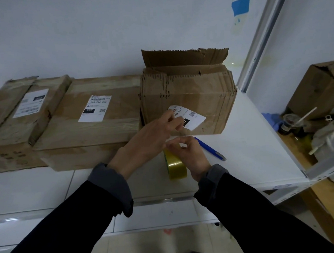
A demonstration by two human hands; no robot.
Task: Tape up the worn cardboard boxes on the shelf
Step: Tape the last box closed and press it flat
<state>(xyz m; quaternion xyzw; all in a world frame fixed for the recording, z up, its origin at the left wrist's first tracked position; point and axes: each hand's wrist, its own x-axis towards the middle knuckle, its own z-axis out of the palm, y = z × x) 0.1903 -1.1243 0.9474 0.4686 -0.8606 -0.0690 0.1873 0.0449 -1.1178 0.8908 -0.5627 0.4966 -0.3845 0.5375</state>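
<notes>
White shelf (pixel 248 140), tape roll (pixel 176 166) half-hidden behind right hand (pixel 191 154) gripping it; left hand (pixel 151 139) pinching tape end.

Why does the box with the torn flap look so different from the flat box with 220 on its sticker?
The torn-flap box is open on top, its ragged flap standing up; the 220 box is shut flat. The torn-flap box stands taller, while the 220 box lies low and wide. Pale tape bands cross the 220 box; I see none across the open top of the torn-flap box. Both are worn brown cardboard with a white label, on the same shelf.
</notes>
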